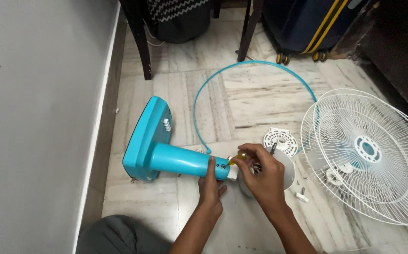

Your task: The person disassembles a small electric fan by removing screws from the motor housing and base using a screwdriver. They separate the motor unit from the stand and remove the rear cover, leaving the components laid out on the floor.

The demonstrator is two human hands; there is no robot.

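One turquoise fan stand [166, 153] lies on its side on the marble floor [260, 99], close to the wall-side edge. Its long axis runs roughly left to right: the flat base faces the wall, and the neck points toward the two white wire grilles [368, 150] stacked at the right. The left hand [212, 186] has its grip wrapped on the neck's end. The right hand [262, 171] has its grip pinched on one yellow-handled screwdriver [238, 159], tip at the neck. One round white motor cover [281, 140] and one thin turquoise ring [255, 89] lie beyond the hands.
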